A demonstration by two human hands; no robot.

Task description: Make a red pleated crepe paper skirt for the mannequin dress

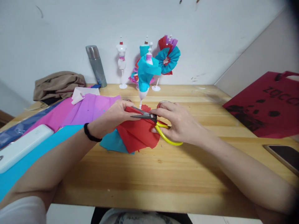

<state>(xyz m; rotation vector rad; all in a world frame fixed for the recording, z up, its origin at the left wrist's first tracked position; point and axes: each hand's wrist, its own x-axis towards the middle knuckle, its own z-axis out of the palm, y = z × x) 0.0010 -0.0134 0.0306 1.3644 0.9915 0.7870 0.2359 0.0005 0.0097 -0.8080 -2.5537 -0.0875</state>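
My right hand (181, 121) holds a pair of scissors (163, 134) with yellow handles, its fingers around the grips. The dark blades point left and stand slightly apart over a red sheet of crepe paper (140, 135). Thumb and fingers of my left hand (118, 113) pinch the top left edge of that red paper, close to the blade tips. Beneath the red paper lies a blue piece of paper (114, 141). Just behind my hands a small white mannequin (143, 93) stands wrapped in blue paper (146, 74).
More mannequins, one bare (121, 62) and one with a large paper flower (167, 60), line the wall. At left are purple paper (91, 107), a white power bank-like block (25, 147), brown cloth (60, 84) and a flask (95, 67). A red bag (268, 105) and phone (285, 157) are right.
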